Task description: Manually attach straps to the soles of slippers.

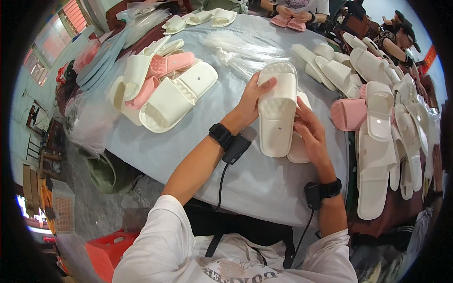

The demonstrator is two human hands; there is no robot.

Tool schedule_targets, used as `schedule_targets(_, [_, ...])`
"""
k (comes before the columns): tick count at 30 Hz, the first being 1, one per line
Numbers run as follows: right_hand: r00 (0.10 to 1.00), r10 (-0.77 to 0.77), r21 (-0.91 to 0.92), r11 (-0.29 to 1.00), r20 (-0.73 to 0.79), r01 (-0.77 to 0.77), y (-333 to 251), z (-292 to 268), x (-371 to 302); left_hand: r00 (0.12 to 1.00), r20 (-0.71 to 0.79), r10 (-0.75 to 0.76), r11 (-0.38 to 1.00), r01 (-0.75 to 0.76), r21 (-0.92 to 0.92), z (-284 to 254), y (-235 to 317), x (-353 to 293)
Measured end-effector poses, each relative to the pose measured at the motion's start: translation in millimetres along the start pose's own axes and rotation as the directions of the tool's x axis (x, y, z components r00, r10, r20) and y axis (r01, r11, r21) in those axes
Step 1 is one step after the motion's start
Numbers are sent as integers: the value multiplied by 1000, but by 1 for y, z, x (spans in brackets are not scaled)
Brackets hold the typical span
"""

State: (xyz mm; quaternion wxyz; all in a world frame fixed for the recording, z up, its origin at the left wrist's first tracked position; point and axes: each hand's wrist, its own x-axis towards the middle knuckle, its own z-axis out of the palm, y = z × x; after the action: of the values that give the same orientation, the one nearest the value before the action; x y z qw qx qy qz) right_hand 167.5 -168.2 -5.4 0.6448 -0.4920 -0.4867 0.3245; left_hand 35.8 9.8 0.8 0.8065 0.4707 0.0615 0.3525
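A white slide slipper (275, 134) is in my left hand (249, 103). Its heel points toward me, and my thumb lies across the strap. Partly behind it is a second white slipper (298, 152), of which only the right side and heel end show. My right hand (312, 129) curls around that second slipper's right edge, thumb and fingers bent; some fingertips are hidden behind the slippers. Both slippers are over the grey-blue covered table (226, 177), side by side and overlapping.
White and pink slippers (172, 101) are piled at the left. A larger heap of slippers (377, 155) fills the right side. Clear plastic bags (236, 52) lie toward the far side. Across the table, another person's hands (290, 13) hold pink slippers (288, 22). A red stool (108, 252) stands lower left.
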Motion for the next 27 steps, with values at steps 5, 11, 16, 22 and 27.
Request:
schedule_targets(5, [999,1,72,997,50,-4,2,-5,2,996,14,-87,987,88,-131,0,8,0])
schedule_targets(11, [983,-182,-466,873,-36,145,-4,7,-1,939,257,-229,847,322,-423,-27,19,-4])
schedule_targets(16, [963,-267,-717,678,-37,160,-17,19,-4,924,60,-377,882,378,-279,-30,24,-7])
schedule_targets(22, [954,-287,-837,540,-82,91,-14,10,-4,911,170,-376,911,397,-110,-12,21,-4])
schedule_targets(27, [943,-301,-861,508,-140,34,-15,14,-6,880,243,-408,911,411,41,-14,20,-5])
